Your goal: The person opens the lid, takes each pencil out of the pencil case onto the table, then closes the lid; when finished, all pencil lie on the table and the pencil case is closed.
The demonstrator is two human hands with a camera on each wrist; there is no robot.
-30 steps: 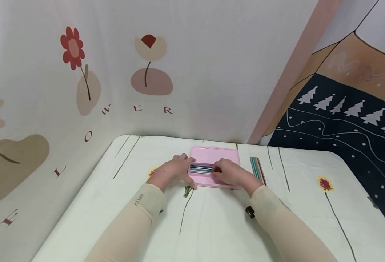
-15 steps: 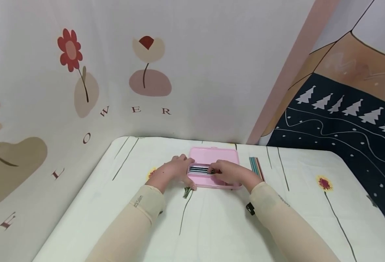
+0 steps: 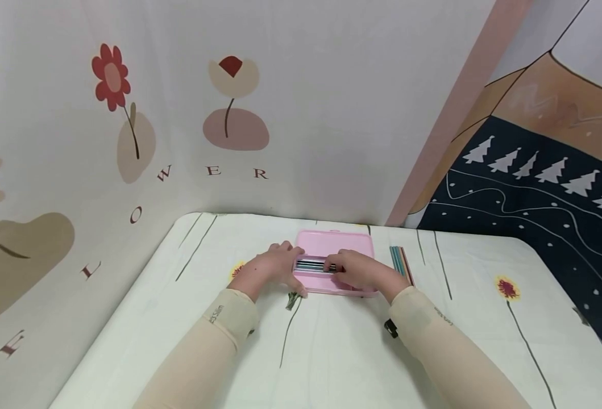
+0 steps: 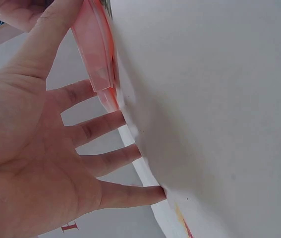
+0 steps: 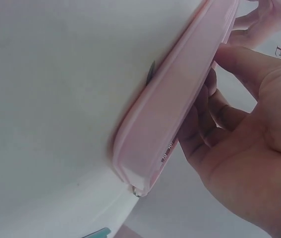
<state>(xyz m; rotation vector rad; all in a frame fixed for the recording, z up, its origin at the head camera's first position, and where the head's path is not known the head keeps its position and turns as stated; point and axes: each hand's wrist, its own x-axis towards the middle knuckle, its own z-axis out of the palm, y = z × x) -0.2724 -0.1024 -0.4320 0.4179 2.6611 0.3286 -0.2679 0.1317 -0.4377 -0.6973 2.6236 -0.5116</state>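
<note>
Pink pencil case (image 3: 326, 243) is lying open on tbl (image 3: 352, 352); only head view's showing pencils (image 3: 309, 264) inside. L hand (image 4: 46, 144) is touching it, fingers straight; R hand (image 3: 357, 268) is curling in, can't tell grip. Wall (image 3: 326, 130) is spelling FLOWER.

Sticks (image 3: 308, 265) lie in the case (image 3: 317, 282) on the cloth (image 3: 341, 352), with loose sticks (image 3: 398, 261) to its right.

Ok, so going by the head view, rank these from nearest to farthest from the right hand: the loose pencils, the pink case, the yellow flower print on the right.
1. Pink case: directly at the right hand.
2. Loose pencils: just right of it.
3. Yellow flower print: well off to the right.
</note>
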